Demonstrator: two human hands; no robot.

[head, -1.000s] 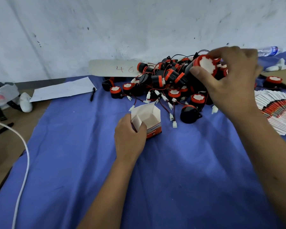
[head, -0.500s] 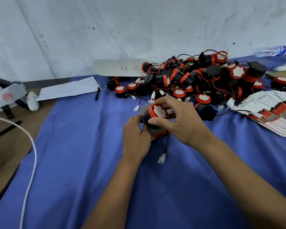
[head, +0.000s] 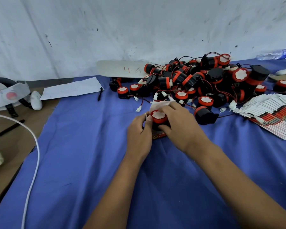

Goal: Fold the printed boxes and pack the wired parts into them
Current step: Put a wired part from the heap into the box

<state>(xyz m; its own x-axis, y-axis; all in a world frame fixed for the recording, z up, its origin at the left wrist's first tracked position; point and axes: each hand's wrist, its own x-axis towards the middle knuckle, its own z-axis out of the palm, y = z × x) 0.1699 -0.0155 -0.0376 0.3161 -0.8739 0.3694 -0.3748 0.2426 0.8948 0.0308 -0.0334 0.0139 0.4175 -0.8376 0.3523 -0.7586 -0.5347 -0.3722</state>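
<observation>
at the centre of the blue cloth (head: 89, 162) on the worktop, both hands met over a small printed box (head: 158, 135). the left hand (head: 139, 134) gripped the box's left side, thumb by its white flap. the right hand (head: 182, 126) curled round a black wired part (head: 159, 117) with a red rim and white cap, which sat in the open top of the box, cap up. at 1 o'clock from the hands lay a heap of like parts (head: 205, 80), wires tangled. at 3 o'clock a fanned stack of flat boxes (head: 271, 116) lay. at 11 o'clock were a pen (head: 99, 94) and a sheet of paper (head: 71, 88). a white cable (head: 31, 162) ran along 9 o'clock
</observation>
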